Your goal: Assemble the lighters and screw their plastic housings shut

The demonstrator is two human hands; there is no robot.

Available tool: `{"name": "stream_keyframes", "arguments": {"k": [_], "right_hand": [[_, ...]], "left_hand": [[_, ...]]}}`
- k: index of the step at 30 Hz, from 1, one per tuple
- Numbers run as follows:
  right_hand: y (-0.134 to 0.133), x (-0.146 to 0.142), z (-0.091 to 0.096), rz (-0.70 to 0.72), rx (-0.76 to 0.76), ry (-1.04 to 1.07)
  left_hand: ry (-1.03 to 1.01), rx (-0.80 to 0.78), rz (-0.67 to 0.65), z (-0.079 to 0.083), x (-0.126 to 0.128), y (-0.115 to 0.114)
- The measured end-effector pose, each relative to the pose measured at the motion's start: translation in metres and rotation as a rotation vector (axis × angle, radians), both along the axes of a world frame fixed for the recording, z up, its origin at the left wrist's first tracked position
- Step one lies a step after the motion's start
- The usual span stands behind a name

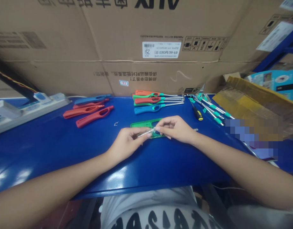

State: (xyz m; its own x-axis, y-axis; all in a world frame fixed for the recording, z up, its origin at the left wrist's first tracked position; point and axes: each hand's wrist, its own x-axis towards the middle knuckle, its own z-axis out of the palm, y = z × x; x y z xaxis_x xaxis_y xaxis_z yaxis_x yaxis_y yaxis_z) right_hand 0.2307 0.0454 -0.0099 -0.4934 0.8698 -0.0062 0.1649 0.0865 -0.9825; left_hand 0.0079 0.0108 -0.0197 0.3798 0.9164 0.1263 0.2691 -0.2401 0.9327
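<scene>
A thin silvery metal rod (144, 133), smooth and straight with a small clear piece at its right end, sits just below the middle of the frame, held a little above the tabletop. The left hand (128, 141) is curled nearly closed, thumb and fingertips pinching the rod's left part. The right hand (176, 128) is closed in a like pinch on the clear end, its other fingers loosely folded.

Directly under the rod lies a flat green plastic handle shell (143, 124), long and hollow with an open loop; the hands cover its lower edge.

The glossy blue tabletop (65, 143) carries pale reflections near its front edge. Left of centre lie several red plastic handle shells (94, 116) of the same looped shape, with a blue shell (92, 99) behind them. A tiny metal bit (116, 123) lies between these and the green shell.

Above centre is a stack of assembled long-nosed lighters (156, 101) in orange, green, red and blue, metal tubes pointing right. To their right lie a black screwdriver with a yellow end (197, 114) and a loose heap of metal tubes with teal fittings (212, 109).

A white plastic power strip (29, 106) runs along the left edge. Large brown cardboard boxes (113, 41), matte and creased, fill the upper frame, one bearing a white printed label (162, 49).
</scene>
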Motion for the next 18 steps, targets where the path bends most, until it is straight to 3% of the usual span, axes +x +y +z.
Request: {"name": "stream_keyframes", "arguments": {"k": [10, 18], "right_hand": [[0.0011, -0.0004, 0.0041, 0.022, 0.0, -0.047], [0.003, 0.0005, 0.0029, 0.026, 0.023, -0.125]], "left_hand": [[0.01, -0.065, 0.016, 0.0012, -0.0019, 0.004], [0.031, 0.022, 0.037, -0.0002, -0.0015, 0.0008]]}}
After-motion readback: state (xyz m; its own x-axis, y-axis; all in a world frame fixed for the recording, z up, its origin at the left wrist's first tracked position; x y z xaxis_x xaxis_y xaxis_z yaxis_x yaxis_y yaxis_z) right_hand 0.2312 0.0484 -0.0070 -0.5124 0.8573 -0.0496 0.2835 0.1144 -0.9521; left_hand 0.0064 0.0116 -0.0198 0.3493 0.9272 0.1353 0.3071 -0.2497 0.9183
